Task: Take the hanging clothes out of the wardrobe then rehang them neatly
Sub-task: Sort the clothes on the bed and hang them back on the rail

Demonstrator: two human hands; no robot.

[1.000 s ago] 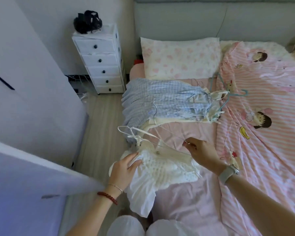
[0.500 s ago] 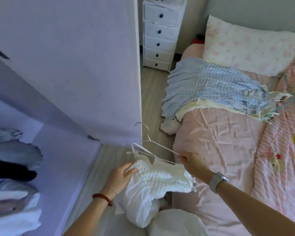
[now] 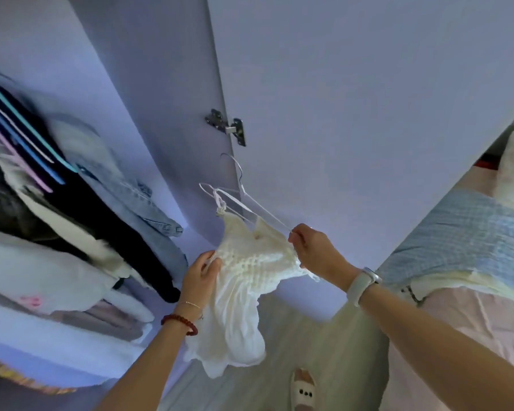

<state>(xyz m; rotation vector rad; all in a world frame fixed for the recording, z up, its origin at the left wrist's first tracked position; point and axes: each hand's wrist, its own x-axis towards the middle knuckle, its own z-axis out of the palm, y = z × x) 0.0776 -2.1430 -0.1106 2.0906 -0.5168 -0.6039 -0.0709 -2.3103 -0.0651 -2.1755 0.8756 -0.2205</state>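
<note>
Change: small white smocked top (image 3: 250,262) on thin white wire hanger (image 3: 244,200) carried from bed to wardrobe.
Hands: right hand (image 3: 315,250) pinches hanger end; left hand (image 3: 201,274) grips the top's edge.
Meaning: rehanging is judged imminent.

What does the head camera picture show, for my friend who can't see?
Two hands carry a white knitted top on a thin white wire hanger toward an open wardrobe: the left hand grips its side, the right hand pinches the hanger's end. Blurry hanging clothes fill the left.

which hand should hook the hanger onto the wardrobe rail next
Probably right: the right hand already pinches the thin white wire hanger's end, while the left hand only grips the white knitted top lower down.
</note>
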